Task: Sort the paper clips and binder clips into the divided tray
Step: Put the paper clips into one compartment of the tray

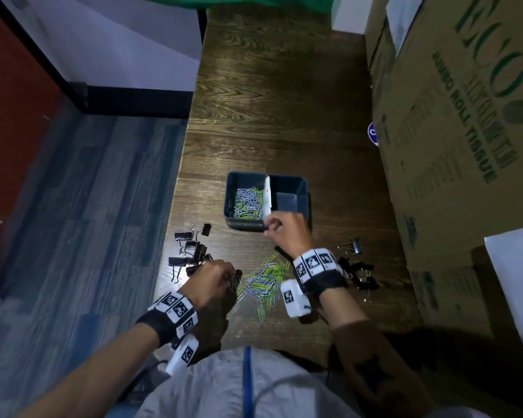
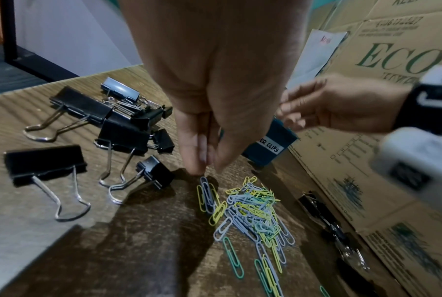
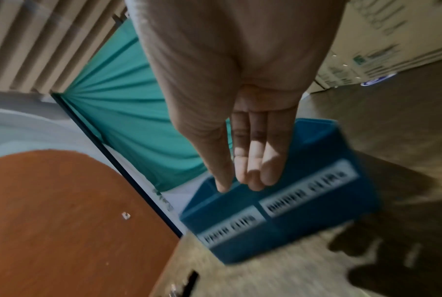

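The blue divided tray [image 1: 287, 182] stands mid-table; its left compartment holds several coloured paper clips [image 1: 248, 202], and a white divider [image 1: 267, 197] splits it. My right hand [image 1: 271, 229] hovers at the tray's near rim [image 3: 291, 221], fingers straight [image 3: 255, 176], with nothing seen in them. A loose pile of paper clips [image 1: 264, 280] lies nearer me. At the pile's left edge my left hand [image 2: 204, 168] points down, fingertips pinched together on the end of a grey paper clip [image 2: 206, 193]. Black binder clips [image 2: 108, 118] lie to its left.
More binder clips [image 1: 360, 273] lie right of the pile, one alone [image 1: 355, 245] farther back. Large cardboard boxes [image 1: 465, 146] wall in the table's right side. The table's left edge [image 1: 178, 176] drops to the floor. The tray front carries white labels [image 2: 270, 145].
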`<state>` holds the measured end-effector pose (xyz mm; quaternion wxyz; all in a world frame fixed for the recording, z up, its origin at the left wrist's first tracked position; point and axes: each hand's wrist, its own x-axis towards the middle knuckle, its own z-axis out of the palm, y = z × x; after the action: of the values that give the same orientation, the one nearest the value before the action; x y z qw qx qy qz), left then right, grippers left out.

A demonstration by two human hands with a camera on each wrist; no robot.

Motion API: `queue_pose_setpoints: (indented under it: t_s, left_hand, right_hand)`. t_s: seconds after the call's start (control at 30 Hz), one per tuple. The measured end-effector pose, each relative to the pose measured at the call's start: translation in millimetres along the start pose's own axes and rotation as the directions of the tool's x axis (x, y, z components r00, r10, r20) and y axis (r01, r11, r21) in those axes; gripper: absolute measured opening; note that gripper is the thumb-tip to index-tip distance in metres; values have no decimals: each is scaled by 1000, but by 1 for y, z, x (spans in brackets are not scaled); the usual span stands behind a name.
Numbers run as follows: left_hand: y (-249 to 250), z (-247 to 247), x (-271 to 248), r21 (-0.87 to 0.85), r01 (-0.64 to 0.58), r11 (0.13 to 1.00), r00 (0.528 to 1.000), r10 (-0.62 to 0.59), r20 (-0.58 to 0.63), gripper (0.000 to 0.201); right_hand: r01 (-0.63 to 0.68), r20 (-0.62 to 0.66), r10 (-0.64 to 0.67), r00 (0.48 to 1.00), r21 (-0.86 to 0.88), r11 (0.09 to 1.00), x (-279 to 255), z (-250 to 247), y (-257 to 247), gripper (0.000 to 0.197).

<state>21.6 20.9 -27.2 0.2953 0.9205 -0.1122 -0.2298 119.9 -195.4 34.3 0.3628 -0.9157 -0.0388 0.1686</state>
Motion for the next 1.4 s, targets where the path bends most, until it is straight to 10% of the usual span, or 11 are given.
queue_pose_setpoints:
  t_s: [0.23, 0.5, 0.9, 1.13, 1.4]
  left_hand:
    - [0, 6, 5, 37, 98, 994, 990, -101, 97, 31]
    - [17, 30, 26, 153, 104, 983, 982, -126, 140, 46]
    - [15, 27, 4, 262, -39, 964, 989, 0, 147, 20]
    - [26, 44, -4, 353, -100, 930, 943, -24, 331, 37]
    - [43, 51, 11, 231, -55, 971, 974, 1, 226, 24]
  right_hand:
    - [-282, 170, 339, 925, -291, 914, -52, 31, 83, 68]
    - [-223, 163, 281, 946, -303, 926, -63, 59, 87, 82]
    - [-200, 152, 225, 962, -161, 966, -75, 37, 105, 38]
    - [-177, 469, 469, 748, -541, 822, -92, 25, 122, 28]
    - [-167, 407, 352, 843, -424, 890, -85, 52, 109, 25]
